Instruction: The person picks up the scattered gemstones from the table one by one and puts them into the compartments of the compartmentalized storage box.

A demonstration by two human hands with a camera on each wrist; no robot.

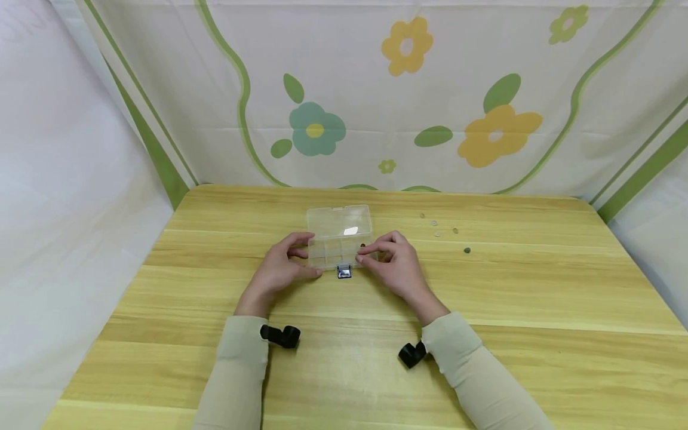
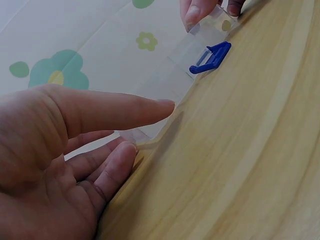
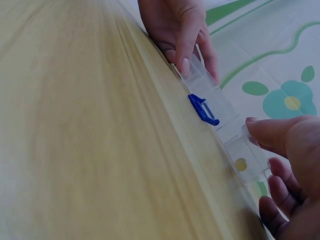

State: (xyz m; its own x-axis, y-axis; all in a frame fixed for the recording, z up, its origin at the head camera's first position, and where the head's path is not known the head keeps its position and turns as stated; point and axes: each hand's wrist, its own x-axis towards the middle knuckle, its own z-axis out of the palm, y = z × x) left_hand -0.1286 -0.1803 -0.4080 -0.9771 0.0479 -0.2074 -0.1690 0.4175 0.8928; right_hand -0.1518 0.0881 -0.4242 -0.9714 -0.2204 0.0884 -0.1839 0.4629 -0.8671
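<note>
In the head view, the left grip (image 1: 280, 266) holds one end of an open clear box (image 1: 316, 254); the right grip (image 1: 396, 266) is narrow at the other, its hold unclear. Small discs (image 1: 455, 230) lie to its right; open surface (image 1: 344, 322) lies between the forearms.

Left wrist view: a blue latch (image 2: 214, 59) projects past the grip's thumb.

Right wrist view: a yellowish disc (image 3: 241, 164) sits in a compartment beside the grip.

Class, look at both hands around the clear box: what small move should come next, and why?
Probably the right hand should lower its fingertips slightly and release the small piece it seems to pinch: they are at the right end of the open box, where a yellowish round piece already shows, while the left hand holds the left end.
</note>
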